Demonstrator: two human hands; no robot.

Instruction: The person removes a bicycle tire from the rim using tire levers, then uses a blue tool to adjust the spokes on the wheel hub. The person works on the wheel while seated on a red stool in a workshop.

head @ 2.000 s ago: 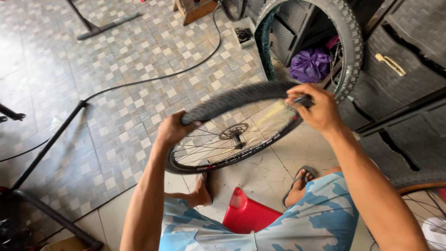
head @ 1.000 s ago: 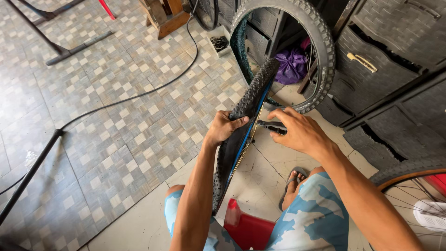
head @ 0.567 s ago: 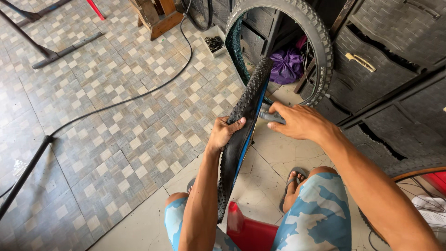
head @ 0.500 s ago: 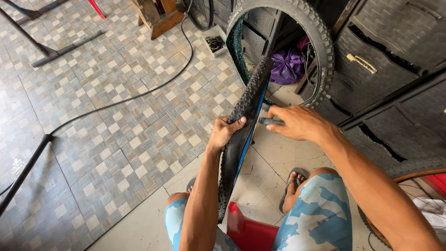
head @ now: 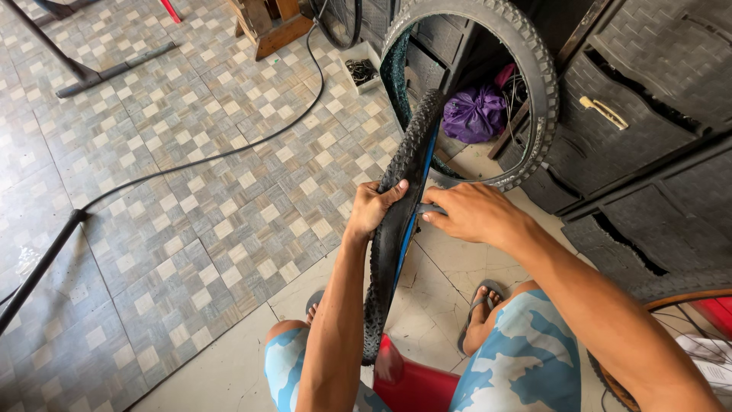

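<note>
The floor point(head: 191, 191) fills the left and middle of the frame: small patterned tiles in grey and beige squares, giving way to plain pale slabs at lower centre, where the person sits on a red stool point(head: 415, 385) in blue camouflage shorts with a sandalled foot point(head: 480, 317) on the slab.

A black hose point(head: 213, 156) snakes across the tiles from the upper centre to a dark pole point(head: 38, 271) at the left edge. At upper left lies a dark metal stand point(head: 91, 69), and a wooden block point(head: 267, 23) sits at top centre.

Dark woven drawer units point(head: 633, 99) stand along the right side. A knobbly spare tyre point(head: 534, 84) leans against them, with a purple bag point(head: 473, 114) behind it. An orange-rimmed wheel point(head: 663, 294) shows at lower right.

In the centre stands a bicycle wheel point(head: 396, 229), edge-on and upright. The left hand point(head: 374, 206) is curled closed over the tread. The right hand point(head: 473, 214) is closed on the wheel's far side, fingers at the rim.
</note>
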